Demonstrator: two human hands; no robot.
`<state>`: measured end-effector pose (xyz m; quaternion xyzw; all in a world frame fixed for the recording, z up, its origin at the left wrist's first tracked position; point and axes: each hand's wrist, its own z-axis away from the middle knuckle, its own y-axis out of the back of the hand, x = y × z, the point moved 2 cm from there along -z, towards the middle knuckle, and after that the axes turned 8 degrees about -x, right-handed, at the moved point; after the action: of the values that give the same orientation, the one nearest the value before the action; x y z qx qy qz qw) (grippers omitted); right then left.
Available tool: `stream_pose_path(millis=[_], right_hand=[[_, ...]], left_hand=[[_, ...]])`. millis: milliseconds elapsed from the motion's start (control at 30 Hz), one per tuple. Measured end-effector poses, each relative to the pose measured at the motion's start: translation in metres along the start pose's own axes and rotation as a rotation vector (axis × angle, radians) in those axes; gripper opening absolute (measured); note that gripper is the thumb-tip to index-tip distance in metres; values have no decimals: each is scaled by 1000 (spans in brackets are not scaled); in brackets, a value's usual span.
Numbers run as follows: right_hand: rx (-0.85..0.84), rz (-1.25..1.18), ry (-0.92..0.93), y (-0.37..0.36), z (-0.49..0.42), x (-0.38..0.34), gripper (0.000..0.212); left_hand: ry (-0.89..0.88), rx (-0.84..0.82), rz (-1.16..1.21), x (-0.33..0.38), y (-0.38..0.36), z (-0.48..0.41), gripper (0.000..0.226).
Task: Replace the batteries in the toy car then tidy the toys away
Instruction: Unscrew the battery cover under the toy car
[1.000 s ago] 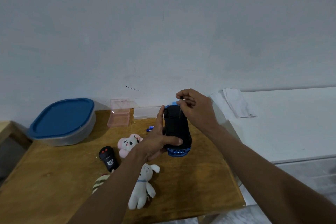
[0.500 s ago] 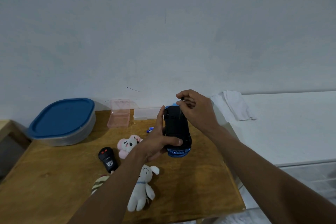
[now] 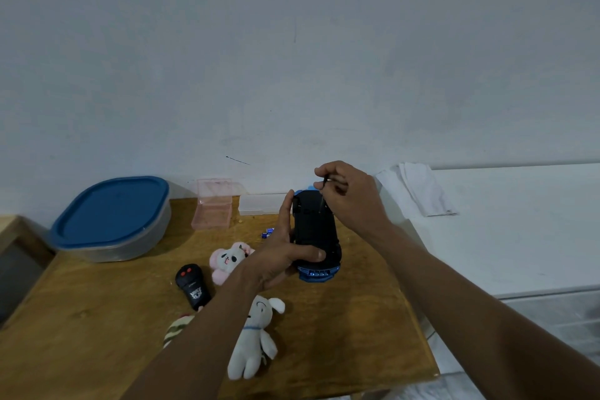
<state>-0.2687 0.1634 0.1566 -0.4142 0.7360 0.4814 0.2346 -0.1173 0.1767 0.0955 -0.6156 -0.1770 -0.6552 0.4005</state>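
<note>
Hands: left (image 3: pixel 279 256) grips upturned toy car (image 3: pixel 315 234), lengthwise away; right (image 3: pixel 350 195) pinches screwdriver (image 3: pixel 323 195).

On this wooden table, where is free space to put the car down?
Bare wood lies in front of the blue-lidded container, left of the remote, and along the table edge right of the white plush. The middle, around the pink plush, is crowded.

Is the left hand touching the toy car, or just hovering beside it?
Touching. The head view shows the left hand wrapped around the upturned toy car, thumb pressed across its black underside and fingers along its left edge.
</note>
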Motion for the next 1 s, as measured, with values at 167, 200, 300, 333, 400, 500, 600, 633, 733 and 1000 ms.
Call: stream_pose_path(millis=[167, 200, 300, 333, 400, 500, 600, 633, 733, 1000], right_hand=[[-1, -10, 1, 0, 0, 1, 17], [2, -5, 3, 0, 0, 1, 15], [-9, -15, -1, -1, -1, 1, 15], [-9, -9, 2, -1, -1, 1, 15], [-14, 1, 6, 0, 0, 0, 15], [-34, -3, -8, -1, 1, 3, 16], [9, 15, -11, -1, 1, 5, 15], [17, 9, -12, 0, 2, 5, 16], [20, -28, -42, 1, 4, 3, 19], [24, 18, -94, 3, 9, 12, 20]], left_hand=[[-2, -5, -1, 0, 0, 0, 118], [-3, -7, 1, 1, 0, 0, 118], [-4, -13, 11, 0, -1, -1, 118], [-4, -13, 9, 0, -2, -1, 118], [-6, -13, -1, 1, -2, 0, 118], [-7, -11, -10, 0, -4, -1, 117], [-5, -8, -18, -1, -3, -1, 117], [-4, -8, -18, -2, -3, -1, 118], [-1, -11, -9, -4, -2, -3, 118], [2, -20, 13, -15, -4, -8, 120]])
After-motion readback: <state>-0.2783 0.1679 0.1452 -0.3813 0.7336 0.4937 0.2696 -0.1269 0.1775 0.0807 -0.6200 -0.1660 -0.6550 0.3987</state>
